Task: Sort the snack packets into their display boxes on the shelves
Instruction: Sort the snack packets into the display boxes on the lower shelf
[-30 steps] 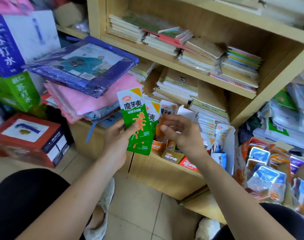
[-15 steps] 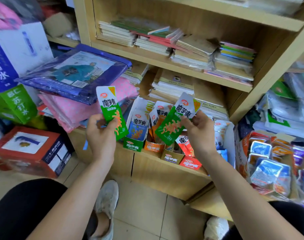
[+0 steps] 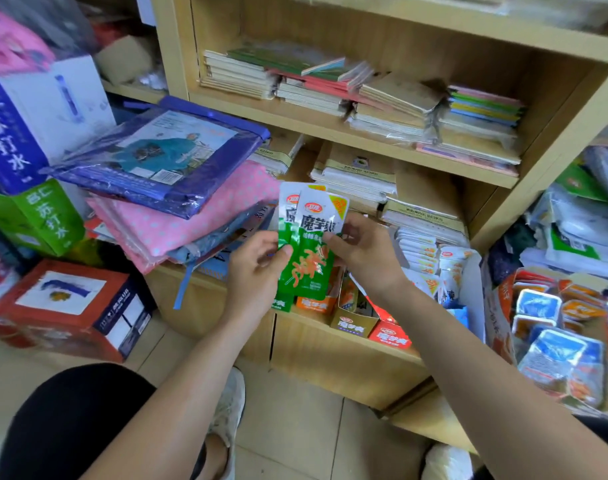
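Observation:
Two green-and-white snack packets (image 3: pixel 309 251) overlap upright in front of the low shelf. My left hand (image 3: pixel 257 271) grips their left edge with the thumb on the front. My right hand (image 3: pixel 361 251) pinches the right edge of the front packet. Below them stand small display boxes: a green one (image 3: pixel 282 303), an orange one (image 3: pixel 314 304), a tan one (image 3: pixel 352 323) and a red one (image 3: pixel 389 336). White packets (image 3: pixel 448 268) stand in a white box to the right.
Stacks of notebooks (image 3: pixel 364 95) fill the upper shelves. A pile of bagged raincoats (image 3: pixel 164 161) lies at the left above cartons (image 3: pixel 70 306) on the floor. A box of blue and orange snack trays (image 3: pixel 565 341) sits at the right. My shoes rest on the tiled floor.
My two hands, each holding a green packet apart, have come together. The right-hand packet now lies over the left-hand one in front of the display boxes.

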`<state>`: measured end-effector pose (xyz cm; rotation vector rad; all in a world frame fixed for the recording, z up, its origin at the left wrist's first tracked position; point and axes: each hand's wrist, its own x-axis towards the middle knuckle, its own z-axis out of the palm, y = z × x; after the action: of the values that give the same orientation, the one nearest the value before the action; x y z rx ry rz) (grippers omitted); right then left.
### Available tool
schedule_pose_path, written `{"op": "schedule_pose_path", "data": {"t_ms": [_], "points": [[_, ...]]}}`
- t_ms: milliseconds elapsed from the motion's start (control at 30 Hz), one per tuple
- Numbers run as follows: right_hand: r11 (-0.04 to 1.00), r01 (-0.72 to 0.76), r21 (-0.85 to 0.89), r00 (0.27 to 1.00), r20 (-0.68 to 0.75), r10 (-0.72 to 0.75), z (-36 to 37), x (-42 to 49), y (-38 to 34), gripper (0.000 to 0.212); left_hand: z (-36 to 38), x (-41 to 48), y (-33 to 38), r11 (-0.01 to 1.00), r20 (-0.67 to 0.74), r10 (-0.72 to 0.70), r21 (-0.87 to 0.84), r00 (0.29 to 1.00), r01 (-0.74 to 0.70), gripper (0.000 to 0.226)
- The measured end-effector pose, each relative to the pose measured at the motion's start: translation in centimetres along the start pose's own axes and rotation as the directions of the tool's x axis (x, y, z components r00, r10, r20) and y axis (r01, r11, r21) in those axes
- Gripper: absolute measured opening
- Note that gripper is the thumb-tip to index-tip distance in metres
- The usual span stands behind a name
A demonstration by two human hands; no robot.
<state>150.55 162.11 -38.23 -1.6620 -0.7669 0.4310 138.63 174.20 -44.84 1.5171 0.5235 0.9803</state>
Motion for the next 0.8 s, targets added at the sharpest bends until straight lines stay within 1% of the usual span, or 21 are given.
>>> {"op": "schedule_pose_path", "data": {"t_ms": [100, 167, 200, 233, 267, 300, 333, 367, 400, 433, 467, 500, 533, 567, 633, 667, 700, 767, 800], "points": [[1.0, -0.017, 0.026, 1.0, 0.012, 0.016, 0.2, 0.1, 0.5, 0.012, -0.3, 0.0, 0.3, 0.993, 0.069, -0.101, -0.054, 0.993, 0.104, 0.015], [1.0, -0.017, 0.015, 1.0, -0.011, 0.017, -0.4, -0.1, 0.6, 0.012, -0.4, 0.3, 0.7, 0.982, 0.133, -0.186, -0.013, 0.973, 0.19, 0.015], [1.0, -0.006, 0.0, 0.999, -0.036, 0.006, -0.8, -0.2, 0.7, 0.013, -0.5, 0.6, 0.9, 0.977, 0.159, -0.212, 0.022, 0.964, 0.211, 0.017], [1.0, 0.012, -0.015, 0.997, -0.071, -0.013, -1.4, -0.3, 0.7, 0.013, -0.8, 1.2, 1.0, 0.978, 0.175, -0.206, 0.067, 0.963, 0.197, 0.021], [0.999, 0.034, -0.033, 0.993, -0.109, -0.038, -2.0, -0.3, 0.8, 0.013, -1.1, 1.9, 1.2, 0.981, 0.176, -0.16, 0.137, 0.971, 0.137, 0.023], [0.996, 0.057, -0.065, 0.987, -0.146, -0.066, -2.6, -0.2, 0.8, 0.013, -1.5, 2.8, 1.1, 0.969, 0.169, -0.077, 0.246, 0.983, 0.034, 0.022], [0.992, 0.079, -0.103, 0.979, -0.177, -0.097, -3.1, -0.2, 0.9, 0.011, -1.9, 3.8, 0.9, 0.917, 0.181, 0.023, 0.387, 0.983, -0.093, 0.02], [0.984, 0.098, -0.147, 0.973, -0.194, -0.126, -3.5, -0.1, 1.0, 0.01, -2.3, 4.9, 0.5, 0.812, 0.245, 0.115, 0.535, 0.963, -0.233, 0.02], [0.975, 0.11, -0.191, 0.968, -0.202, -0.149, -3.8, -0.1, 1.1, 0.009, -2.4, 5.9, 0.1, 0.668, 0.354, 0.155, 0.65, 0.922, -0.362, 0.024], [0.966, 0.117, -0.232, 0.964, -0.205, -0.167, -3.9, 0.0, 1.4, 0.01, -2.3, 6.6, -0.4, 0.512, 0.466, 0.134, 0.723, 0.874, -0.464, 0.031], [0.958, 0.121, -0.262, 0.961, -0.21, -0.179, -4.0, 0.0, 1.6, 0.012, -2.0, 7.2, -0.9, 0.372, 0.556, 0.074, 0.755, 0.828, -0.54, 0.038], [0.951, 0.126, -0.281, 0.959, -0.212, -0.189, -3.9, 0.1, 1.9, 0.016, -1.6, 7.5, -1.3, 0.257, 0.613, 0.009, 0.762, 0.79, -0.594, 0.044], [0.948, 0.129, -0.292, 0.958, -0.209, -0.195, -3.8, 0.1, 2.2, 0.018, -1.1, 7.6, -1.7, 0.178, 0.645, -0.036, 0.756, 0.764, -0.63, 0.051], [0.947, 0.133, -0.294, 0.96, -0.199, -0.197, -3.7, 0.2, 2.5, 0.018, -0.7, 7.8, -2.2, 0.126, 0.657, -0.059, 0.752, 0.751, -0.647, 0.058], [0.946, 0.134, -0.294, 0.964, -0.183, -0.194, -3.5, 0.3, 3.3, 0.018, -0.4, 8.0, -3.1, 0.08, 0.643, -0.045, 0.765, 0.764, -0.639, 0.07], [0.946, 0.133, -0.295, 0.964, -0.181, -0.192, -3.4, 0.3, 3.6, 0.017, -0.4, 8.2, -3.4, 0.079, 0.627, -0.017, 0.777, 0.778, -0.625, 0.072], [0.947, 0.131, -0.293, 0.964, -0.184, -0.19, -3.4, 0.4, 3.9, 0.018, -0.4, 8.4, -3.6, 0.085, 0.614, 0.022, 0.785, 0.789, -0.613, 0.067], [0.953, 0.125, -0.276, 0.965, -0.191, -0.182, -3.4, 0.5, 4.3, 0.019, -0.5, 8.8, -3.8, 0.141, 0.613, 0.148, 0.763, 0.776, -0.631, 0.04], [0.956, 0.123, -0.267, 0.964, -0.195, -0.179, -3.4, 0.5, 4.4, 0.02, -0.7, 9.1, -3.5, 0.196, 0.614, 0.204, 0.738, 0.763, -0.646, 0.025]]}}
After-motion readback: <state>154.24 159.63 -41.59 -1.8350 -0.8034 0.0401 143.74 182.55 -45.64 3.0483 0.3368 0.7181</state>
